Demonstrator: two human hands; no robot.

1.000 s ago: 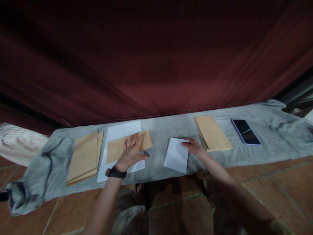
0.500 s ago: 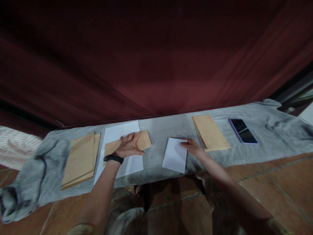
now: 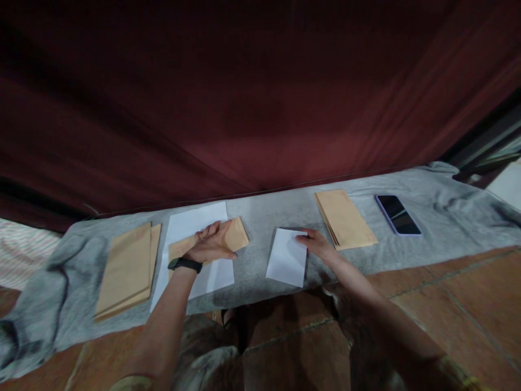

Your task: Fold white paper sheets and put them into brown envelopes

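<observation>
My left hand (image 3: 212, 244), with a dark band on the wrist, rests palm down across a brown envelope (image 3: 238, 234). Its thumb is stretched out to the right, and the hand covers the envelope's middle. Beneath them lies a large white sheet of paper (image 3: 221, 276). To the right, a smaller white paper (image 3: 286, 258), seemingly folded, is pinched at its upper right edge by my right hand (image 3: 317, 243). The thumb is on top of this paper, while the other fingers are mostly hidden.
A stack of brown envelopes (image 3: 126, 266) lies at the left. More brown envelopes (image 3: 345, 220) are piled to the right, beside a phone (image 3: 398, 215) in a purple case. Everything lies on a grey cloth (image 3: 260, 217). A dark red curtain (image 3: 260, 125) hangs along the back.
The whole view has shifted slightly, so things appear a little further left. My left hand's fingers look slightly closer together. The right hand keeps its hold on the white paper.
</observation>
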